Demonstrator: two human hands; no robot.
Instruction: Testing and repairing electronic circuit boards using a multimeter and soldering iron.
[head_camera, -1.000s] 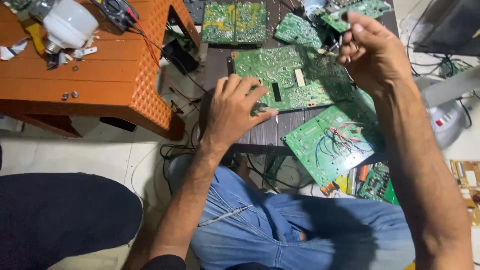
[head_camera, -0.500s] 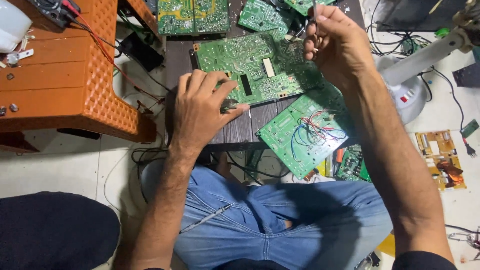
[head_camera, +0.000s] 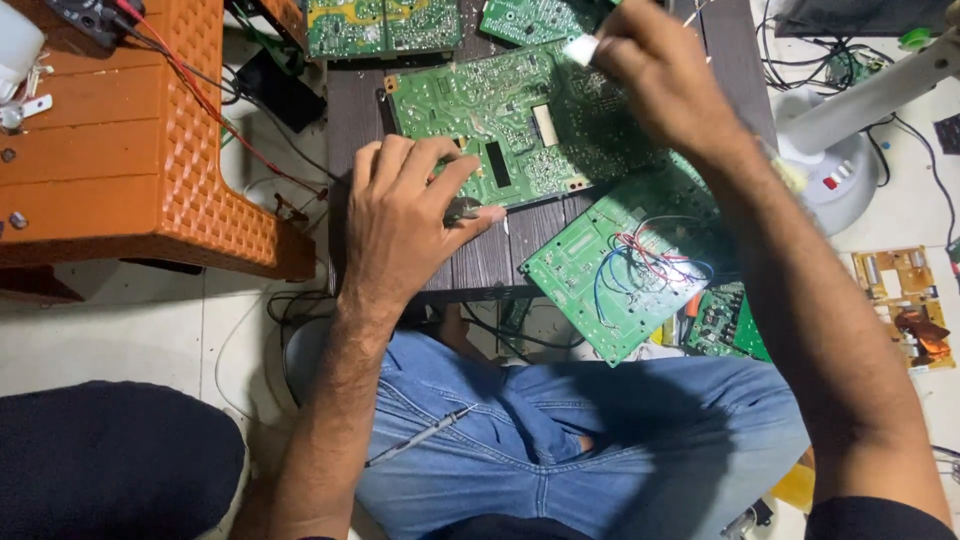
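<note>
My left hand lies flat with spread fingers on the near left corner of a large green circuit board, which rests on a dark wooden board. My right hand is raised over the far right part of that circuit board, fingers pinched on a small white object whose kind I cannot make out. A second green circuit board with red and blue wires lies tilted at the near right edge, under my right forearm.
An orange plastic stool stands at the left with a red wire trailing off it. More green boards lie at the far edge. A white stand base and a yellow board sit right. A thin probe rests on my jeans.
The view has shifted, so everything sits lower and further left in the frame. My right hand has moved inward over the large board. My left hand stays pressed on the board's corner.
</note>
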